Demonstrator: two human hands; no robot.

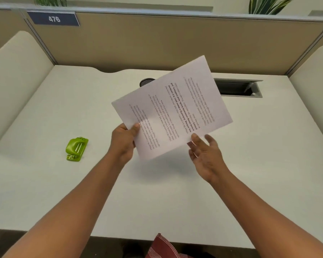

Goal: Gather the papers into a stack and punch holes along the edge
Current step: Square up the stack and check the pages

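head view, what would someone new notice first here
The printed papers held tilted above the middle of the white desk draw the eye first, pinched at their near-left corner by the left hand, while the right hand sits open at their near edge. Next comes the bright green hole punch lying alone on the desk to the left, untouched.

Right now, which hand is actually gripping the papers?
The left hand: its thumb pinches the papers at their lower-left corner. The right hand is open, fingertips only touching the near edge.
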